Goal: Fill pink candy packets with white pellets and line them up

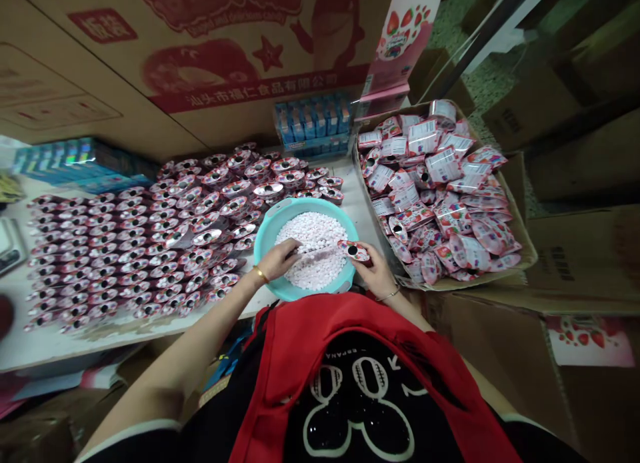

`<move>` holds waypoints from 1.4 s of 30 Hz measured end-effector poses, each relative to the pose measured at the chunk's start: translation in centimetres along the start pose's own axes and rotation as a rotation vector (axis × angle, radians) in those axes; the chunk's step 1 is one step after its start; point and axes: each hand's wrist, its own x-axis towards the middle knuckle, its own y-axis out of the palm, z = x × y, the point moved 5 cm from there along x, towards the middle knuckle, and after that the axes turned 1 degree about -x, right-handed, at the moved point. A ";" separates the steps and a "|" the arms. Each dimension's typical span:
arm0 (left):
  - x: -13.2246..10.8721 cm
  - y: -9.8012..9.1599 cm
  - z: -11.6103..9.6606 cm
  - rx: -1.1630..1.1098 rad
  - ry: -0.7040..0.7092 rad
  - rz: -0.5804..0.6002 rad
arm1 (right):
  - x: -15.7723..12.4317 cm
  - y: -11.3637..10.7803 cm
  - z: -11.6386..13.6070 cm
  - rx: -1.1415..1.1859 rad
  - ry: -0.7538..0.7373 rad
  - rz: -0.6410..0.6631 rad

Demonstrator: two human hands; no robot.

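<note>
A turquoise plastic basin [263,231] full of small white candy pellets [315,231] stands in front of me. My left hand [281,258] reaches over its left side, fingers curled together at the pellets; what lies in them, if anything, is hidden. At the basin's right rim my right hand [375,270] grips a small red-and-white candy packet [356,251], its dark round opening facing up. Left of the basin, many similar packets [165,250] stand upright in close rows, openings upward.
An open carton [530,253] heaped with loose packets [440,183] stands at the right. Blue boxes [313,123] sit at the table's back, with more blue boxes [85,163] at the left. Large printed cartons [225,43] wall off the far side. More cardboard [585,250] lies farther right.
</note>
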 end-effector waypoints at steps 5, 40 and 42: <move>-0.9 -4.2 -4.0 0.148 0.043 0.049 | 1.4 2.7 1.0 -0.120 -0.168 0.075; 5.3 7.2 2.2 0.065 -0.152 0.130 | 0.1 -1.9 -1.4 0.062 0.080 -0.179; 4.4 6.0 1.8 0.014 -0.132 0.102 | 0.1 -2.0 -1.3 0.054 0.076 -0.185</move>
